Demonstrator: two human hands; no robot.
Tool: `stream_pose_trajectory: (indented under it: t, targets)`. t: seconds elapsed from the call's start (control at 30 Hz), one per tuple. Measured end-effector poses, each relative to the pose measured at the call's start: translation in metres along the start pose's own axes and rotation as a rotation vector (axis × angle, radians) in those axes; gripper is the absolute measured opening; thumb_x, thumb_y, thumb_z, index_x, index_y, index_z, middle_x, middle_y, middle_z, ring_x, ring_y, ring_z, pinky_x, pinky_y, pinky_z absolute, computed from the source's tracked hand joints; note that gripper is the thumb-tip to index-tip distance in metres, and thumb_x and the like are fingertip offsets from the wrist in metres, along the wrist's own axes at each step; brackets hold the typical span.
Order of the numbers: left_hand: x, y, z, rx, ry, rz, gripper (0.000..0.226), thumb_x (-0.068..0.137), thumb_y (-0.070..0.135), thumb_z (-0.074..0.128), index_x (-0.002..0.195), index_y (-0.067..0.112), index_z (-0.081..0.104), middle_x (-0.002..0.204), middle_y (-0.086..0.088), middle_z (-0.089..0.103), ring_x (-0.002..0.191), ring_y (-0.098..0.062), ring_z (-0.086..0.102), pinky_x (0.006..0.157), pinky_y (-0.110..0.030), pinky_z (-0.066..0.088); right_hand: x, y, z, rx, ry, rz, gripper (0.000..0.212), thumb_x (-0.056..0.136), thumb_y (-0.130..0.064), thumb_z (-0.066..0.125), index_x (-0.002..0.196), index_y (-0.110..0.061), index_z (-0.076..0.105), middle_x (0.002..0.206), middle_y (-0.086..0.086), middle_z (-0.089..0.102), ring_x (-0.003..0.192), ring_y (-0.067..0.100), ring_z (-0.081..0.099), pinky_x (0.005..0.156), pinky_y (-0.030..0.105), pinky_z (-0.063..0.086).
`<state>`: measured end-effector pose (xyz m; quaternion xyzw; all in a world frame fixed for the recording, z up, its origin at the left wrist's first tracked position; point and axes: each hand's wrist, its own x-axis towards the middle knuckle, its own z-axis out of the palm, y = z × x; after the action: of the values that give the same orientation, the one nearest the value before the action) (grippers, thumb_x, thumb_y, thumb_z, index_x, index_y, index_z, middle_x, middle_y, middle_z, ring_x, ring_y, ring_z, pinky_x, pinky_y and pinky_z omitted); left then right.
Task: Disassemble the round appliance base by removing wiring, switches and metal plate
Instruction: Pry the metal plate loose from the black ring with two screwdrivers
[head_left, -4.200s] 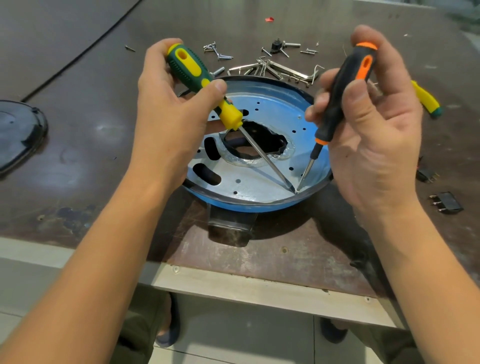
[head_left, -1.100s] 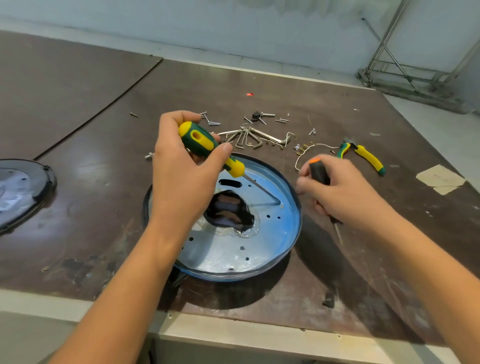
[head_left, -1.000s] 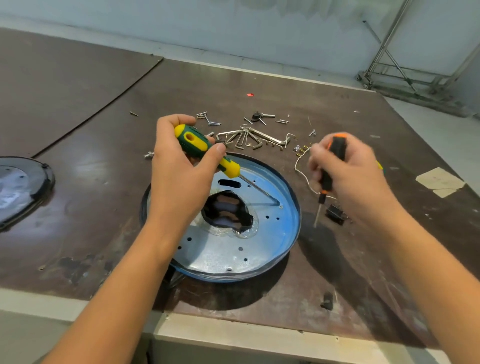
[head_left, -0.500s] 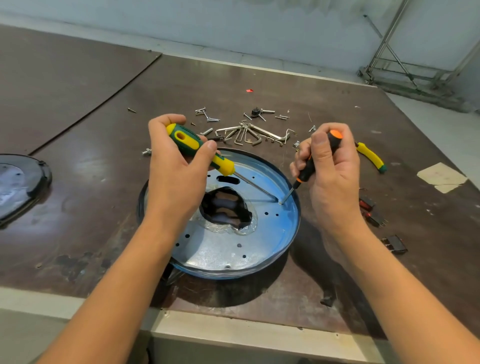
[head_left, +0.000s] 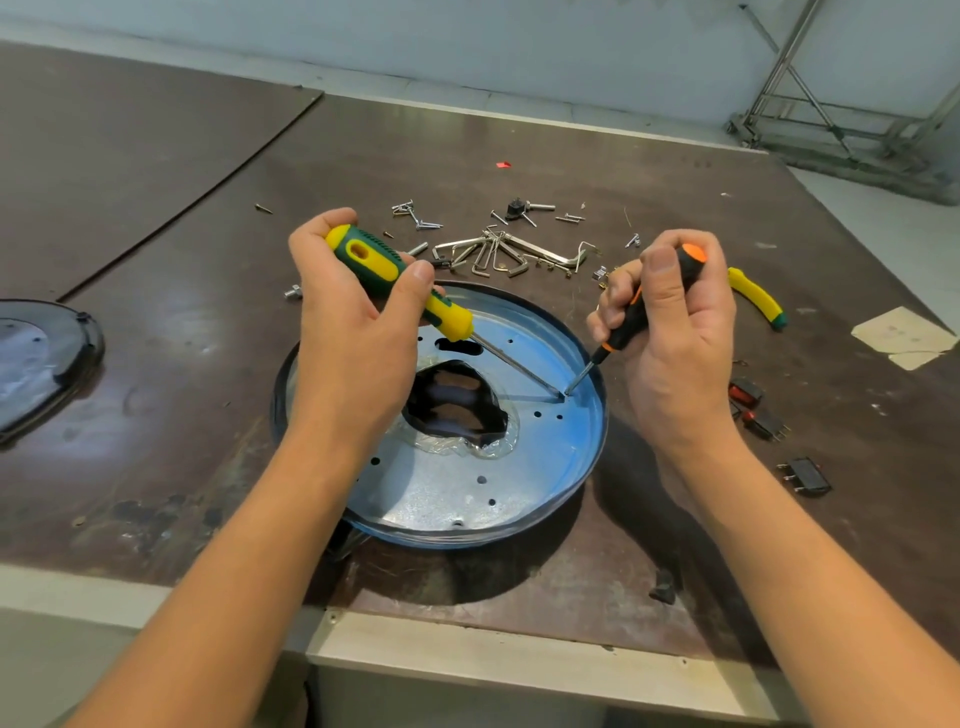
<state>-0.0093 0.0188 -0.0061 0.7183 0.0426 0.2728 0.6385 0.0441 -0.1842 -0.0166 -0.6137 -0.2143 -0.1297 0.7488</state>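
1. A dark round cover (head_left: 41, 358) lies at the left edge of the bench (head_left: 156, 441).
2. Your left hand (head_left: 353, 332) has its fingers curled around a green-and-yellow screwdriver (head_left: 395, 280), tip down on the metal plate (head_left: 441, 493).
3. The round base (head_left: 589, 457) sits near the bench's front edge with the plate facing up, and screws and hex keys (head_left: 498, 249) lie behind it.
4. Your right hand (head_left: 675, 338) grips a black-and-orange screwdriver (head_left: 639, 312), and its tip meets the other tip near the plate's right rim.
5. Loose switches (head_left: 753, 410) lie toward the right edge.

no readable text, no labels, no brand marks, no numbers on anything in view
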Motion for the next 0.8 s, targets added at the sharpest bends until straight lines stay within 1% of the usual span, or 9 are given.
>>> stream_pose_trajectory:
  t: [0.1, 0.27, 0.37, 0.53, 0.63, 0.67, 0.73, 0.77, 0.8]
  targets:
    - [-0.002, 0.0018, 0.0003, 0.021, -0.019, -0.007, 0.044, 0.091, 0.026, 0.064, 0.124, 0.029, 0.035, 0.111, -0.01, 0.062, 0.1, -0.023, 0.068, 0.092, -0.046, 0.057, 0.0007, -0.0031, 0.0027, -0.047, -0.022, 0.03, 0.007, 0.106, -0.02, 0.047, 0.101, -0.018, 0.051, 0.08, 0.001, 0.051, 0.069, 0.015, 0.051, 0.061, 0.034, 0.048]
    - [-0.002, 0.0053, 0.0014, 0.042, -0.011, -0.003, 0.045, 0.089, 0.029, 0.064, 0.124, 0.028, 0.035, 0.114, -0.018, 0.058, 0.103, -0.031, 0.065, 0.093, -0.052, 0.055, 0.004, -0.0087, 0.0058, -0.227, -0.093, 0.01, 0.009, 0.105, -0.022, 0.055, 0.106, -0.013, 0.059, 0.085, 0.0, 0.055, 0.073, 0.015, 0.064, 0.077, 0.047, 0.059]
    - [-0.0012, 0.0061, 0.0016, 0.063, 0.024, 0.026, 0.046, 0.092, 0.025, 0.063, 0.128, 0.026, 0.035, 0.107, -0.008, 0.06, 0.102, -0.028, 0.065, 0.093, -0.051, 0.055, 0.0044, -0.0072, 0.0037, -0.213, -0.093, 0.0, 0.017, 0.105, -0.022, 0.056, 0.119, -0.014, 0.062, 0.084, -0.003, 0.055, 0.074, 0.012, 0.068, 0.082, 0.055, 0.061]
    - [-0.0004, 0.0058, 0.0042, 0.098, 0.016, 0.075, 0.044, 0.096, 0.02, 0.062, 0.13, 0.023, 0.034, 0.109, -0.011, 0.06, 0.101, -0.024, 0.067, 0.093, -0.049, 0.055, 0.005, -0.0024, -0.0026, -0.122, -0.053, 0.038, 0.033, 0.102, -0.02, 0.063, 0.136, -0.017, 0.062, 0.091, 0.017, 0.054, 0.09, 0.017, 0.069, 0.097, 0.048, 0.058]
    - [-0.0005, 0.0053, 0.0046, 0.114, 0.008, 0.099, 0.042, 0.098, 0.017, 0.061, 0.129, 0.023, 0.033, 0.107, -0.007, 0.058, 0.1, -0.021, 0.066, 0.094, -0.049, 0.055, 0.005, -0.0028, -0.001, -0.09, -0.014, 0.005, 0.047, 0.094, -0.009, 0.073, 0.139, -0.017, 0.06, 0.091, 0.005, 0.06, 0.093, 0.021, 0.06, 0.101, 0.042, 0.056]
    - [-0.0004, 0.0049, 0.0047, 0.122, 0.006, 0.104, 0.042, 0.098, 0.017, 0.061, 0.129, 0.023, 0.033, 0.107, -0.008, 0.058, 0.099, -0.02, 0.066, 0.094, -0.049, 0.055, 0.0051, -0.0028, 0.0003, -0.075, -0.001, -0.012, 0.053, 0.092, -0.006, 0.074, 0.141, -0.016, 0.058, 0.091, 0.005, 0.06, 0.093, 0.023, 0.058, 0.101, 0.042, 0.055]
    - [-0.0001, 0.005, 0.005, 0.132, 0.005, 0.112, 0.042, 0.099, 0.017, 0.061, 0.129, 0.022, 0.033, 0.104, -0.003, 0.058, 0.095, -0.015, 0.065, 0.094, -0.048, 0.055, 0.0048, -0.0034, 0.0044, -0.043, -0.011, -0.037, 0.06, 0.09, -0.003, 0.074, 0.146, -0.012, 0.052, 0.091, 0.017, 0.057, 0.094, 0.029, 0.061, 0.102, 0.046, 0.055]
    - [0.0, 0.0054, 0.0054, 0.135, 0.003, 0.114, 0.041, 0.099, 0.017, 0.061, 0.129, 0.022, 0.033, 0.102, 0.0, 0.057, 0.095, -0.014, 0.065, 0.094, -0.047, 0.055, 0.0043, -0.0034, 0.0061, -0.03, -0.028, -0.05, 0.061, 0.091, -0.002, 0.073, 0.147, -0.011, 0.051, 0.092, 0.019, 0.059, 0.095, 0.032, 0.064, 0.101, 0.047, 0.056]
    - [0.0, 0.0056, 0.0057, 0.137, 0.0, 0.116, 0.042, 0.099, 0.017, 0.061, 0.129, 0.022, 0.033, 0.101, 0.002, 0.057, 0.096, -0.016, 0.065, 0.094, -0.047, 0.055, 0.0037, -0.0031, 0.0066, -0.018, -0.048, -0.061, 0.06, 0.092, -0.001, 0.071, 0.147, -0.009, 0.049, 0.091, 0.014, 0.062, 0.098, 0.032, 0.068, 0.1, 0.048, 0.057]
